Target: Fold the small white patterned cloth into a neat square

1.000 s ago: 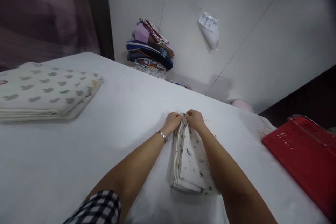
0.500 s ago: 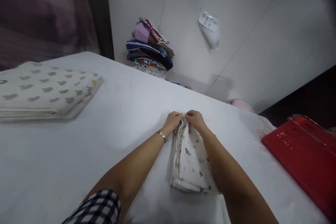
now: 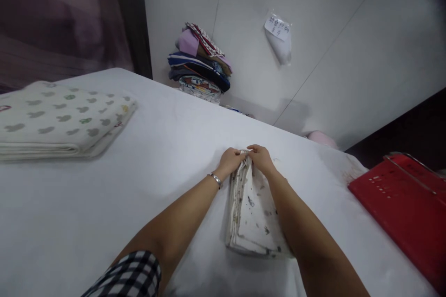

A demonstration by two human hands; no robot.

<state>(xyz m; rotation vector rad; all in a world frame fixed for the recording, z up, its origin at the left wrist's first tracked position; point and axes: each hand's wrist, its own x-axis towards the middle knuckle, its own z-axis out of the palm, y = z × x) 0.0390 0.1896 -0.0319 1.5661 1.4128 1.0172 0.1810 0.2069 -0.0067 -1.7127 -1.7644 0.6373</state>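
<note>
Head view: both hands pinch the far end of the folded cloth, thumbs and fingers drawn nearly together on its layered edge; the left hand is at the left corner, the right hand just beside it. Exactly which layers each has hold of is too small to tell. The cloth lies on the table, its far end towards the far edge. The step in hand looks like lining up or parting the layers at that end; the next move seems to call for a firm hold on the chosen layers without dragging the others askew.

Farther out, the rabbit cloth lies folded near the table's far left corner, and the red holder is at the right edge. Beyond the far edge is a pile of fabrics. A paper there bears handwritten Chinese characters, apparently beginning 折叠 ("fold"); the rest is too blurred. No brand is readable.
</note>
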